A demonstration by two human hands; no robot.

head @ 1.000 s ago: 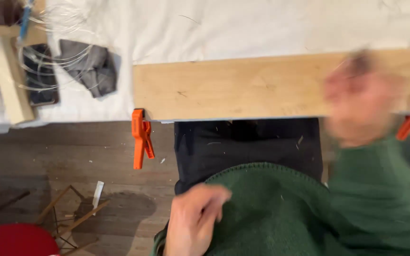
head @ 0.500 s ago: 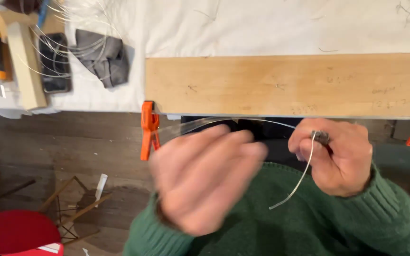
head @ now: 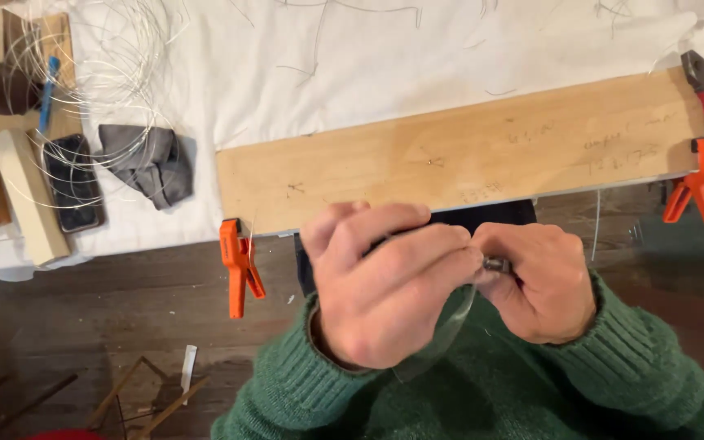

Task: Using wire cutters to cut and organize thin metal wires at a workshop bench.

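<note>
Just off the near edge of the board (head: pixel 482 155), the left hand (head: pixel 385 289) curls, fingers pinching the wire (head: pixel 450 326); the right hand (head: pixel 543 281) clenches a small dark tool (head: pixel 496 264) at the wire's end; best kept taut, knuckles close together.
</note>
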